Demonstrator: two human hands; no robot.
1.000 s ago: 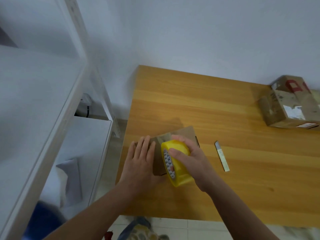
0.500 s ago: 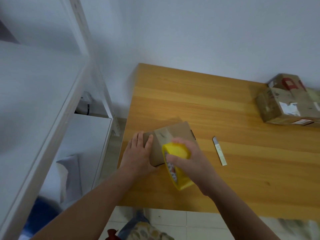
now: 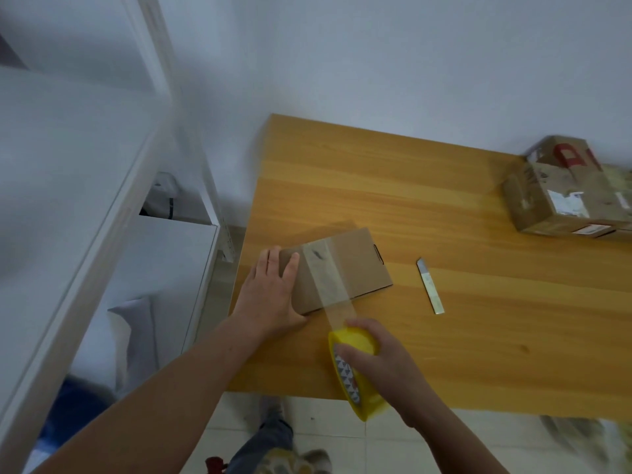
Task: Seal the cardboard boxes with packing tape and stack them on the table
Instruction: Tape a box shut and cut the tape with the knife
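A small flat cardboard box (image 3: 355, 265) lies near the left front corner of the wooden table (image 3: 444, 206). My left hand (image 3: 270, 292) presses flat on the box's left end, fingers straight. My right hand (image 3: 379, 360) grips a yellow roll of packing tape (image 3: 355, 374) just in front of the box, near the table's front edge. A clear strip of tape (image 3: 326, 278) runs from the roll across the top of the box. A larger brown box (image 3: 567, 189) with labels and red print stands at the far right.
A slim metal cutter blade (image 3: 430, 285) lies on the table right of the small box. White shelving (image 3: 102, 200) stands close on the left of the table. The floor and my legs show below the table's front edge.
My right hand has pulled the tape roll back off the box toward the table's front edge, laying a strip across the box top. My left hand stayed on the box's left end.
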